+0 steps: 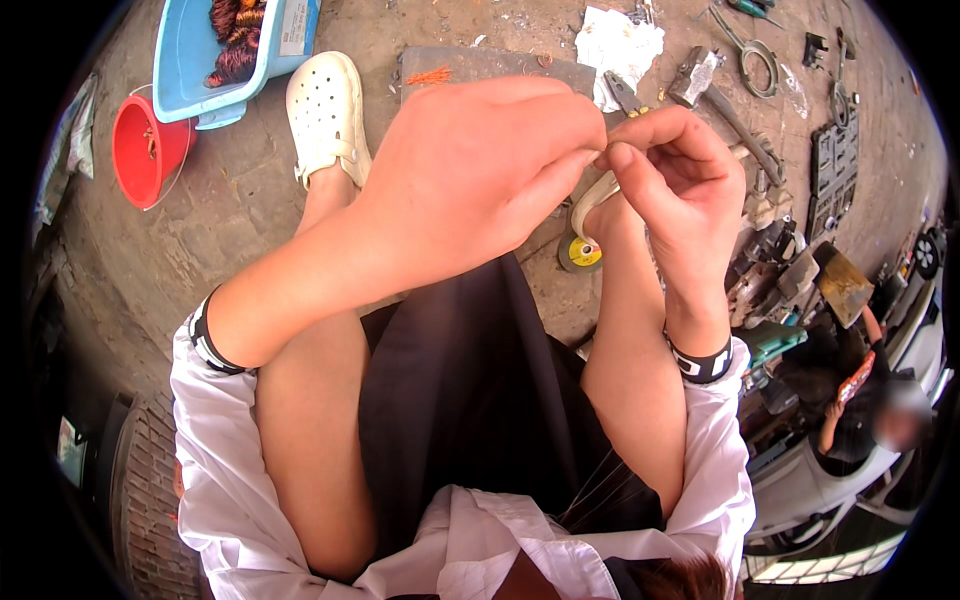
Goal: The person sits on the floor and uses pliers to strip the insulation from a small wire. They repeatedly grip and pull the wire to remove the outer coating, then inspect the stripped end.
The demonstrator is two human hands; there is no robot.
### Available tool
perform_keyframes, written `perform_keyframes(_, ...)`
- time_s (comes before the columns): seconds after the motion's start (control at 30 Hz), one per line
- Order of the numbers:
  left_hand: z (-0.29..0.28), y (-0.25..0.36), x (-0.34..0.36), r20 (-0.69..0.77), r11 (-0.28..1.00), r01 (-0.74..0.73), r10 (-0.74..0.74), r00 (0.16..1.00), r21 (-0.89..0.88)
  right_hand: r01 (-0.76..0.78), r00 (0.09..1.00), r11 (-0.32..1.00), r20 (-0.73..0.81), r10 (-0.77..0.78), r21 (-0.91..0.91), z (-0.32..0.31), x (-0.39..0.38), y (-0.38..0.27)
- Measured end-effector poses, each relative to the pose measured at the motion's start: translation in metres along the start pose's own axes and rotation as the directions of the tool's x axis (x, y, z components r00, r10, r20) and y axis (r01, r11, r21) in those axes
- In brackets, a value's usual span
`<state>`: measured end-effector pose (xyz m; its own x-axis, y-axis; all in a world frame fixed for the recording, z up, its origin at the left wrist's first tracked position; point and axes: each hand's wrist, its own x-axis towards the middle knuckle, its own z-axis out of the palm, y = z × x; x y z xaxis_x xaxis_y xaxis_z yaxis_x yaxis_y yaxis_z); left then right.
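head | left hand (480,170), right hand (675,185) fingertips touching | pinched item too small to tell

White rectangular label (294,27) on blue tub (185,60), upper left

A round red plastic bucket (148,150) stands just beside a light-blue plastic tub (190,62) holding coils of reddish copper wire (235,40); a white perforated clog (326,115) rests on the concrete floor (230,200); a steel-headed hammer (705,88), crumpled white paper (620,42) and a small yellow-centred grinding disc (580,253) lie farther right.
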<state>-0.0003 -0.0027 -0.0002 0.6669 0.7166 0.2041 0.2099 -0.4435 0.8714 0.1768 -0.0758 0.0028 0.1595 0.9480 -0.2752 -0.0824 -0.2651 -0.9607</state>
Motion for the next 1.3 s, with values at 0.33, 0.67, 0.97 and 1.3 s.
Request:
perform_keyframes(0.33,0.0,0.0,0.0,0.0,0.997,-0.038,0.038,0.999,0.065,-0.042,0.999,0.998,-0.022,0.043,0.052,0.003,0.0,-0.004)
perform_keyframes(0.67,0.0,0.0,-0.001,0.026,0.982,0.164,-0.163,0.986,-0.089,0.232,0.966,0.938,-0.05,-0.253,-0.258,0.007,0.002,0.008)
perform_keyframes(0.97,-0.001,-0.001,0.0,0.131,0.906,0.359,-0.337,0.932,-0.225,0.528,0.799,0.562,0.148,-0.583,-0.637,0.005,0.011,0.007)
perform_keyframes(1.3,-0.003,-0.005,0.001,0.269,0.688,0.522,-0.45,0.852,-0.505,0.267,0.94,0.883,-0.096,-0.327,-0.387,-0.001,0.006,0.013)
